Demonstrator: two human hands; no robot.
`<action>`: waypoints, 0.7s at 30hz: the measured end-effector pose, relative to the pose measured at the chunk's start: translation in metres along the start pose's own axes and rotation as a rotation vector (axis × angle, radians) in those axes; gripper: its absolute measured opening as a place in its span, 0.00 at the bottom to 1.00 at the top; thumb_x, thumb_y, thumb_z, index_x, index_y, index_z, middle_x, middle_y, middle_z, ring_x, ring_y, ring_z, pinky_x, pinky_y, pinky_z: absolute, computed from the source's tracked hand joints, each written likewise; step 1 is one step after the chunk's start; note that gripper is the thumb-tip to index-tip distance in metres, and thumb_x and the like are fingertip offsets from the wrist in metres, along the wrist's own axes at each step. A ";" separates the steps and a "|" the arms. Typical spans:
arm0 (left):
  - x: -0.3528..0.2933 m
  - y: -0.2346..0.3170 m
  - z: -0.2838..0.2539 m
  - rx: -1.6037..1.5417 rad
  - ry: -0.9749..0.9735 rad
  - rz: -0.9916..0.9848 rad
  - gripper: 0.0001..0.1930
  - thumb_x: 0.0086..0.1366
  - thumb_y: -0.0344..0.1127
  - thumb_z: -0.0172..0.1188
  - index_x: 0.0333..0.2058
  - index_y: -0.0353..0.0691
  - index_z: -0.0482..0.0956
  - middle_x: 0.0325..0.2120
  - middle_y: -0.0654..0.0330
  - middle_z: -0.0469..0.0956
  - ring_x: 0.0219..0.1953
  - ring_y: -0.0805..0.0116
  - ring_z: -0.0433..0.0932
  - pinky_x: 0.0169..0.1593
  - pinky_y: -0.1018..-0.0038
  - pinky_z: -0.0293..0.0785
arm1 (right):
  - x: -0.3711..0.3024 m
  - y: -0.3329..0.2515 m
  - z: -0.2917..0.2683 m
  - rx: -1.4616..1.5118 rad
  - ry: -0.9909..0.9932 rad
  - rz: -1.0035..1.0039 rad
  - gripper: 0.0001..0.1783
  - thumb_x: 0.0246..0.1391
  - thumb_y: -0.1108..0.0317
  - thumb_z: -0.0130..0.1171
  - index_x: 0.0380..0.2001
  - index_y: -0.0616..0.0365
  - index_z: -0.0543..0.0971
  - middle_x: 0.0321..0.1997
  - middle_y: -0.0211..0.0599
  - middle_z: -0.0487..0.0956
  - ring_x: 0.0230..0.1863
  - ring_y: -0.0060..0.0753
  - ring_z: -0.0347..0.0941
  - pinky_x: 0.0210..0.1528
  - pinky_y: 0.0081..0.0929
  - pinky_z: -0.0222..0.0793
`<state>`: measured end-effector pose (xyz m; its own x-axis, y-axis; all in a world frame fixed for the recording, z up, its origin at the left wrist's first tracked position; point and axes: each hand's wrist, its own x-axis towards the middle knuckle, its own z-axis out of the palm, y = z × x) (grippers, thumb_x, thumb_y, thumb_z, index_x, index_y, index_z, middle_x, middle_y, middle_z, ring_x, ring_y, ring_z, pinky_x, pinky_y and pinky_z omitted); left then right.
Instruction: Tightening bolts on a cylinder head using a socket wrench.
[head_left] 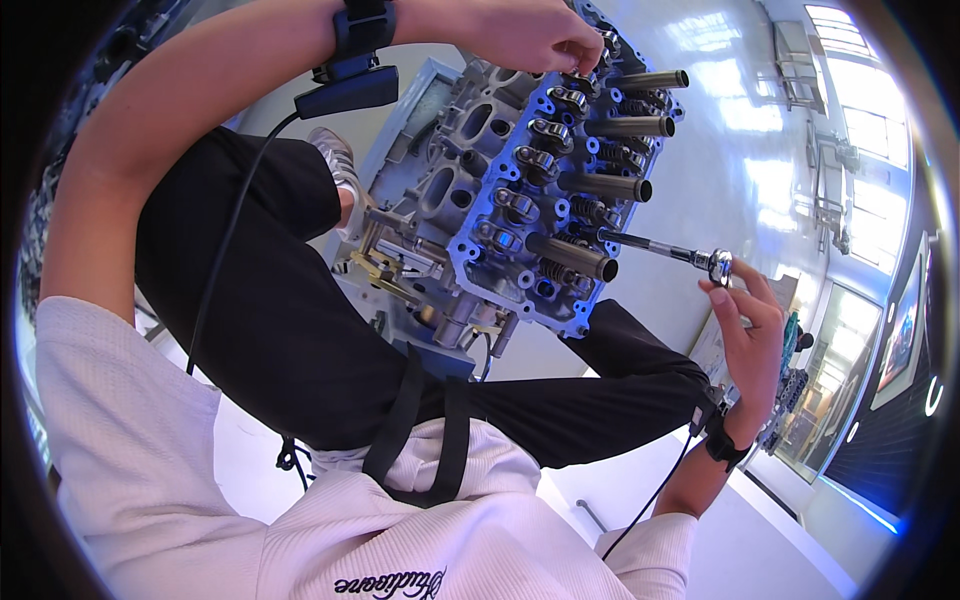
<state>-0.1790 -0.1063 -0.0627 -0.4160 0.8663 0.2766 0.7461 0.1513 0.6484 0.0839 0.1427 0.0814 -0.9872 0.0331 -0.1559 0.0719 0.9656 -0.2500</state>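
A metal cylinder head [520, 225] sits tilted on its stand, with rows of rocker arms [536, 163], valve springs [596, 213] and several protruding tubes [604, 187]. My left hand [550, 38] reaches to its far end, fingertips pinched together against the rocker row; whatever lies between them is hidden. On the near right, my right hand [745, 325] holds a ratchet wrench [719, 266] by its chrome head, thumb and fingers closed around it. From that head a long extension bar [655, 246] runs left into the cylinder head beside the nearest tube; its tip is out of sight.
Brass-coloured and steel stand parts [390, 270] lie below the cylinder head, close to my legs [290, 290]. Cables [235, 230] hang from devices on both wrists. Farther right are machinery [790, 400], a glass door [825, 380] and a wall screen [900, 340].
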 end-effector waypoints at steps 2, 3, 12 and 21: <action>0.001 0.002 -0.001 0.010 0.003 0.006 0.09 0.58 0.37 0.55 0.34 0.41 0.80 0.25 0.52 0.79 0.30 0.52 0.78 0.34 0.62 0.71 | 0.004 0.006 0.001 -0.029 0.037 -0.005 0.13 0.54 0.61 0.61 0.32 0.62 0.82 0.52 0.45 0.77 0.52 0.44 0.72 0.55 0.35 0.64; 0.001 0.003 -0.001 0.017 -0.009 -0.011 0.09 0.58 0.36 0.55 0.34 0.41 0.80 0.25 0.52 0.79 0.30 0.52 0.78 0.35 0.62 0.71 | 0.005 0.009 0.002 -0.057 0.071 -0.012 0.13 0.54 0.61 0.61 0.31 0.63 0.80 0.53 0.45 0.76 0.55 0.44 0.71 0.57 0.36 0.62; -0.002 -0.001 -0.001 0.012 -0.029 0.028 0.09 0.55 0.33 0.55 0.33 0.41 0.80 0.26 0.53 0.80 0.31 0.53 0.79 0.35 0.63 0.71 | 0.001 0.063 0.013 -0.008 0.218 0.102 0.16 0.55 0.59 0.60 0.39 0.57 0.69 0.52 0.42 0.76 0.54 0.43 0.70 0.58 0.37 0.61; 0.003 -0.010 0.010 -0.021 -0.050 0.089 0.09 0.55 0.34 0.54 0.34 0.42 0.80 0.27 0.53 0.80 0.32 0.54 0.79 0.38 0.62 0.72 | -0.005 0.064 0.016 -0.256 0.261 -0.145 0.24 0.58 0.48 0.52 0.31 0.62 0.69 0.31 0.42 0.68 0.36 0.44 0.66 0.40 0.37 0.62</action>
<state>-0.1823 -0.1002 -0.0754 -0.3218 0.8987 0.2981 0.7676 0.0632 0.6378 0.0953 0.1998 0.0508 -0.9899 -0.0755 0.1203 -0.0760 0.9971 0.0005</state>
